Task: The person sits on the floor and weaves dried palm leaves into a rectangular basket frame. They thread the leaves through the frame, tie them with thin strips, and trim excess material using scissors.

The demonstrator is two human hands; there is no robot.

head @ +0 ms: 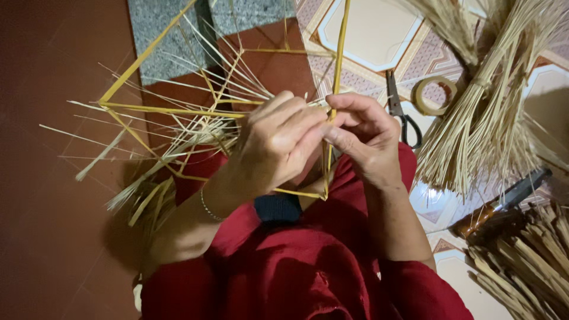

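Left hand (275,145) and right hand (364,136) both pinched closed on bamboo frame (172,110), at upright strip (339,65) above lap. Loose slivers (195,133) fan left. Scissors (398,112), tape roll (432,95) far right. Risk, judged: thin strip could snap or joint slip if bent hard.

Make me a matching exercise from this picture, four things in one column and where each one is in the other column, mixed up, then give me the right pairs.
Things:
1. scissors
2. tape roll
3. knife
4. bamboo frame

Places:
A. held up between the left hand and right hand, above the lap
B. on the tiled floor beside the right hand, handles towards the person
C. on the floor at the right, between the straw bundle and the pile of bamboo strips
D. on the floor between the scissors and the straw bundle

Pairs: 1-B, 2-D, 3-C, 4-A
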